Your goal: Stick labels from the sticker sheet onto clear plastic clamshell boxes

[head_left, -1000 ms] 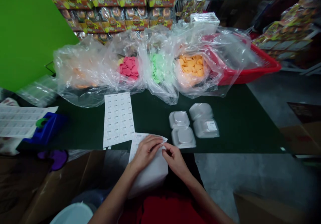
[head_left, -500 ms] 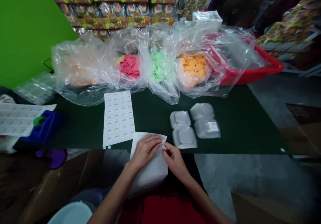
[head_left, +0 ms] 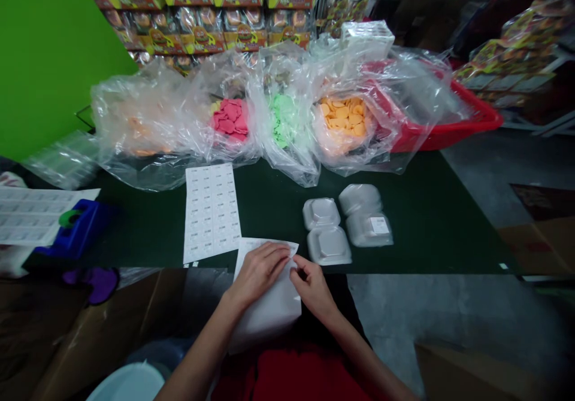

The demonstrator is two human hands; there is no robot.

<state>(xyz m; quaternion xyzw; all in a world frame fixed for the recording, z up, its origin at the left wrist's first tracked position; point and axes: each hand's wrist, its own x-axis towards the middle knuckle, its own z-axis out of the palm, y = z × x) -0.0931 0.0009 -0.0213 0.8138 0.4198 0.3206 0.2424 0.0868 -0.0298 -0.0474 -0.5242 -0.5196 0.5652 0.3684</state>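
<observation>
A white sticker sheet hangs over the table's front edge toward my lap. My left hand lies across its upper part, fingers together and bent at the top right corner. At that same corner my right hand pinches the sheet's edge between thumb and forefinger. Another sheet of printed labels rests flat to the left. Right of my hands are two clear clamshell boxes, one plain and one bearing a white label.
Along the back stand plastic bags with pink pieces, green pieces and orange discs. A red basket sits at the back right. To the left is a blue tape dispenser. Packaged toy burgers are stacked behind.
The view has shifted very slightly. Both hands stay at the sheet's top right corner, with hardly any movement.
</observation>
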